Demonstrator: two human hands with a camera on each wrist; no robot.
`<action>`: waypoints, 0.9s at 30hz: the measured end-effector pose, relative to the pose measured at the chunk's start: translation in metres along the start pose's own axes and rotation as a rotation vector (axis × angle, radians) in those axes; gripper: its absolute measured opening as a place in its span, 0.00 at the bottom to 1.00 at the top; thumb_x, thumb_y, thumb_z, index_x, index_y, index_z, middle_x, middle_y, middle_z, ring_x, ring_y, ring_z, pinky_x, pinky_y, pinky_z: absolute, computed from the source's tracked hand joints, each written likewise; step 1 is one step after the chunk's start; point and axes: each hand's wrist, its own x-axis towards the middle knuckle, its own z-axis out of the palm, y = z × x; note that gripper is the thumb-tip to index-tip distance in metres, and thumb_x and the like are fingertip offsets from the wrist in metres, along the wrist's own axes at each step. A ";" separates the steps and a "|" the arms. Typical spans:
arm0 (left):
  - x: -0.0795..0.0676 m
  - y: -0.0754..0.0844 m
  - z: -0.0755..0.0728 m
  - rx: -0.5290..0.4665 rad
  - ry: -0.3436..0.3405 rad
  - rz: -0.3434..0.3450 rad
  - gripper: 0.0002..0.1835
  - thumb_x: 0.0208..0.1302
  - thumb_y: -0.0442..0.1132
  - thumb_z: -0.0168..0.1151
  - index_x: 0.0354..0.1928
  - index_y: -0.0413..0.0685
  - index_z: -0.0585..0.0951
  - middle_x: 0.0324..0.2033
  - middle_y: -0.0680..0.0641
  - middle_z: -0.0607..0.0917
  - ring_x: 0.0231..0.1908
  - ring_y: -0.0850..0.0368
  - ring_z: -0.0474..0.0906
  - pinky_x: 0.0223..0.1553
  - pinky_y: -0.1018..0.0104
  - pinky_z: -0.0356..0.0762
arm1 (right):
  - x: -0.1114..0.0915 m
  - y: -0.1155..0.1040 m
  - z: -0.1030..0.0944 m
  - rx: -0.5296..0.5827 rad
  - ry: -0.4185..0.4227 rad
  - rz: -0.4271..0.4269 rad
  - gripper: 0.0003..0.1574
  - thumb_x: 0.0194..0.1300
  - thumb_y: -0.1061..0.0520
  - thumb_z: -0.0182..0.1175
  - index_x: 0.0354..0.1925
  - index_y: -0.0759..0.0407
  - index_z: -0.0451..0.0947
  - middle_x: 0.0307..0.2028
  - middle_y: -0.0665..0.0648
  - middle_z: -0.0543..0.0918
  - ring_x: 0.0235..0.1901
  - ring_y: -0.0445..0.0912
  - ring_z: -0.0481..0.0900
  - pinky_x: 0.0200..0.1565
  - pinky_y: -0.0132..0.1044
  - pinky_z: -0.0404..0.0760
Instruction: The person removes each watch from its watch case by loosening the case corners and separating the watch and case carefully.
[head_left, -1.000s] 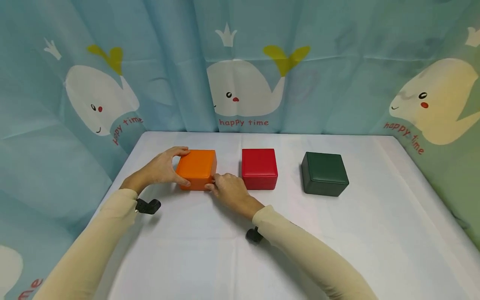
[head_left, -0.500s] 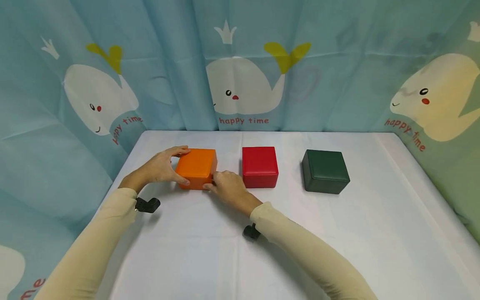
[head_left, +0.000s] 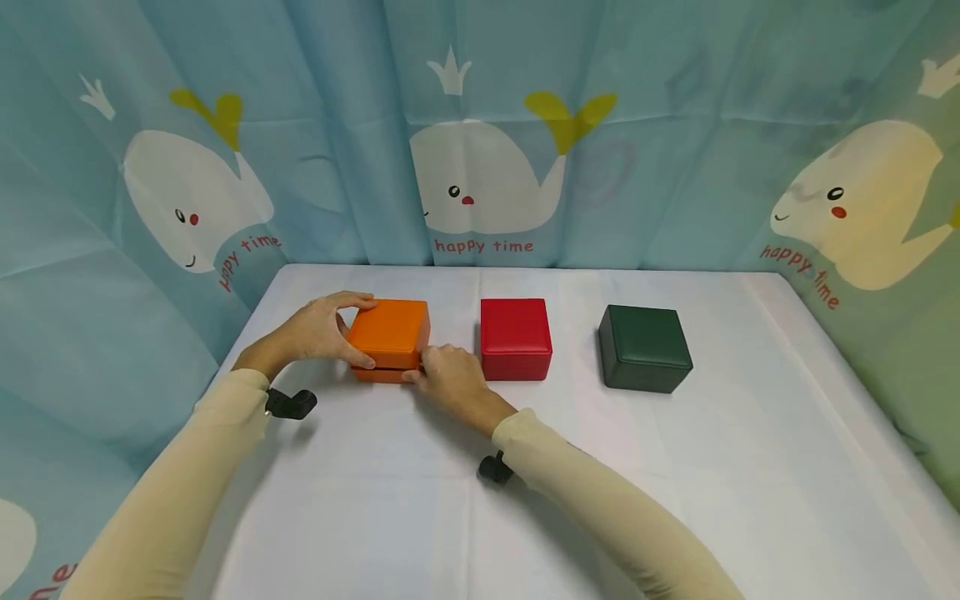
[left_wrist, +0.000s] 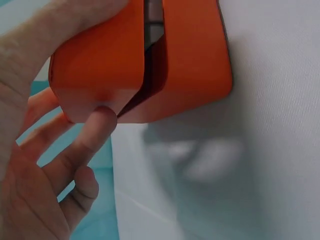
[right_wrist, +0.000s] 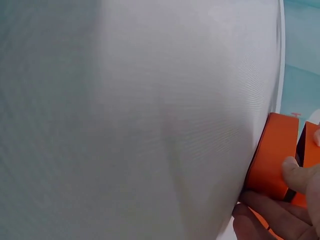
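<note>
An orange lidded box (head_left: 388, 327) sits toward the back left of the table. My left hand (head_left: 315, 333) grips its lid (left_wrist: 102, 57), thumb at the front and fingers around the far and left sides. A dark gap runs along the front between the lid and the base (left_wrist: 195, 57); the hinge appears to lie at the back left. My right hand (head_left: 456, 379) pinches the base at its front right corner, the thumb on the front face in the right wrist view. A sliver of the inside shows in the left wrist view, too little to tell its contents.
A closed red box (head_left: 515, 337) stands just right of the orange one, near my right hand. Farther right is a closed dark green box (head_left: 645, 346). White cloth covers the table (head_left: 375, 517), and a blue whale-print curtain (head_left: 337, 167) hangs behind and beside it.
The orange lid has risen slightly at the front, where a dark gap now shows above the base. Both hands stay in nearly the same places.
</note>
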 end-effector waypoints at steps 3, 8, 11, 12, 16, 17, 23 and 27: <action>0.001 0.001 -0.004 -0.010 -0.020 -0.003 0.54 0.38 0.56 0.87 0.69 0.44 0.74 0.73 0.47 0.68 0.35 0.50 0.75 0.38 0.58 0.75 | -0.001 -0.002 0.000 -0.001 0.010 0.015 0.21 0.66 0.41 0.69 0.35 0.57 0.81 0.20 0.48 0.76 0.23 0.44 0.76 0.27 0.35 0.76; 0.005 0.003 -0.009 -0.011 -0.046 -0.006 0.54 0.39 0.55 0.87 0.69 0.41 0.73 0.73 0.44 0.68 0.45 0.43 0.76 0.44 0.53 0.77 | -0.002 -0.004 0.002 -0.068 0.050 0.005 0.22 0.67 0.40 0.68 0.30 0.57 0.80 0.20 0.50 0.79 0.23 0.45 0.79 0.25 0.38 0.78; 0.008 0.004 -0.012 0.006 -0.073 -0.011 0.55 0.39 0.56 0.86 0.69 0.40 0.73 0.72 0.43 0.68 0.60 0.39 0.71 0.55 0.45 0.74 | -0.001 -0.005 0.003 -0.110 0.056 -0.005 0.23 0.68 0.41 0.68 0.26 0.56 0.79 0.19 0.50 0.79 0.22 0.46 0.81 0.23 0.39 0.79; 0.009 0.005 -0.013 0.005 -0.081 -0.016 0.55 0.39 0.56 0.86 0.69 0.40 0.73 0.72 0.43 0.68 0.63 0.38 0.68 0.57 0.42 0.72 | -0.001 -0.005 0.002 -0.115 0.054 -0.005 0.23 0.68 0.42 0.68 0.26 0.56 0.79 0.19 0.50 0.79 0.22 0.45 0.81 0.22 0.39 0.79; 0.014 0.004 -0.018 -0.011 -0.120 -0.034 0.54 0.41 0.57 0.85 0.70 0.41 0.74 0.71 0.42 0.69 0.69 0.37 0.61 0.63 0.34 0.62 | 0.001 -0.006 0.002 -0.103 0.038 0.005 0.22 0.68 0.43 0.68 0.25 0.55 0.79 0.19 0.50 0.79 0.22 0.45 0.81 0.22 0.40 0.79; 0.015 0.004 -0.019 -0.027 -0.129 -0.043 0.53 0.41 0.56 0.85 0.70 0.42 0.74 0.71 0.41 0.69 0.70 0.37 0.60 0.64 0.33 0.60 | 0.001 -0.006 0.002 -0.098 0.034 0.007 0.21 0.68 0.43 0.68 0.25 0.55 0.80 0.19 0.50 0.79 0.22 0.46 0.81 0.23 0.40 0.79; 0.018 0.003 -0.027 -0.110 -0.180 -0.083 0.51 0.43 0.53 0.85 0.70 0.42 0.73 0.71 0.37 0.67 0.72 0.36 0.55 0.68 0.33 0.52 | 0.003 -0.008 -0.001 -0.101 0.007 0.005 0.21 0.68 0.44 0.68 0.24 0.55 0.81 0.19 0.50 0.78 0.23 0.47 0.81 0.23 0.40 0.79; 0.021 0.004 -0.030 -0.125 -0.201 -0.083 0.51 0.45 0.53 0.84 0.70 0.41 0.73 0.72 0.35 0.65 0.72 0.36 0.55 0.68 0.33 0.51 | 0.005 -0.009 -0.004 -0.111 -0.023 0.010 0.21 0.68 0.42 0.68 0.26 0.55 0.82 0.18 0.50 0.76 0.22 0.45 0.79 0.24 0.38 0.78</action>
